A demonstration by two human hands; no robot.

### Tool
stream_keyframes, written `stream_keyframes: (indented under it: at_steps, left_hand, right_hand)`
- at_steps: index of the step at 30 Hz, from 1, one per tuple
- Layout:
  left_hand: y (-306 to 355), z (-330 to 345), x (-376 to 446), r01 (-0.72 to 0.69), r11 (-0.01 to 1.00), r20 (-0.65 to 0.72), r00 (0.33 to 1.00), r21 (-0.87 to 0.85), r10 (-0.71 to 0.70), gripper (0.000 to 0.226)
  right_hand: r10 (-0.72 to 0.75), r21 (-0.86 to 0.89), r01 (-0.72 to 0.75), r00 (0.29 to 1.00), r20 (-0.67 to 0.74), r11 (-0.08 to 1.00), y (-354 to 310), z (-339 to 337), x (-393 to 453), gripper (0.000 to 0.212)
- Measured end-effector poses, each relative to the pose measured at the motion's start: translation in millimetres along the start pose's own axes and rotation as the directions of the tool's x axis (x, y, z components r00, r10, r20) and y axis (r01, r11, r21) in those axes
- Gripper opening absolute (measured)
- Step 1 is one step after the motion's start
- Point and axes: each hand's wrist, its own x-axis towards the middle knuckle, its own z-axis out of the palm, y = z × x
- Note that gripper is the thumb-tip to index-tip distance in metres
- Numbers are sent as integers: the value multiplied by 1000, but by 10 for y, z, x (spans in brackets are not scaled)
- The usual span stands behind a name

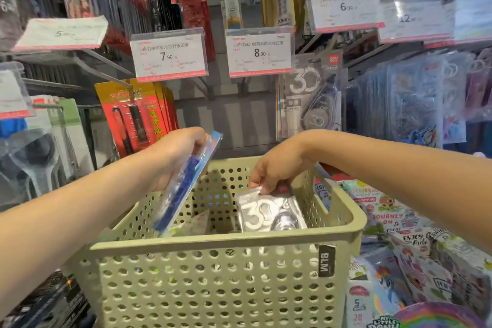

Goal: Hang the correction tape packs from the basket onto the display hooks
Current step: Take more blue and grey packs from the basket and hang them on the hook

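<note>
Two glossy flat packs (269,212), perforated basket (213,274)

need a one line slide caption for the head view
Left hand holds a blue pack over the green basket while the right hand pinches a grey "30" pack inside it.

price tags (170,54) front hooks, open gap beneath

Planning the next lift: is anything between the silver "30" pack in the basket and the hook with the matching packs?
Nothing visible blocks it. The right hand pinches the silver "30" pack above the basket's open top; matching hung packs lie up and right, across open space.
</note>
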Motion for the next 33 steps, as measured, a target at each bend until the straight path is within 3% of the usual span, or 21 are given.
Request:
stream_keyframes:
  at_steps: [2,5,10,12,17,22,26,28,30,33]
  left_hand:
    - [43,47,-5,21,1000,79,997,-4,-20,32]
    - [99,98,-20,-24,999,83,996,42,20,34]
    - [212,121,-169,-169,903,74,986,395,152,35]
    - [257,127,-249,-236,860,116,972,453,206,34]
    - [319,88,-368,-236,863,157,970,446,184,22]
    - [399,72,-426,-304,882,159,952,359,263,32]
    - [458,110,-431,-369,879,108,929,301,353,31]
    - [477,115,-434,-382,892,74,924,240,375,27]
    - [501,126,-440,-399,901,31,916,170,400,26]
    - [561,173,-442,-440,890,-22,895,123,446,27]
  right_hand:
    - [-51,41,54,996,-73,998,-28,-46,-128,26]
    - [-119,60,133,974,-194,989,-38,-102,-290,17]
    - [-224,123,288,899,-376,950,-30,-126,-473,19]
    - [-245,127,343,843,-480,931,-28,-108,-521,21]
    - [-265,111,451,686,-678,885,-49,-28,-569,12]
    - [-195,215,602,542,-818,769,-54,96,-631,9]
    - [-166,369,703,567,-807,608,-40,227,-694,14]
    - [-214,407,733,591,-778,545,14,296,-740,35]
    - [-265,388,750,586,-766,536,80,380,-786,51]
    - [-258,354,767,547,-796,535,155,512,-848,59]
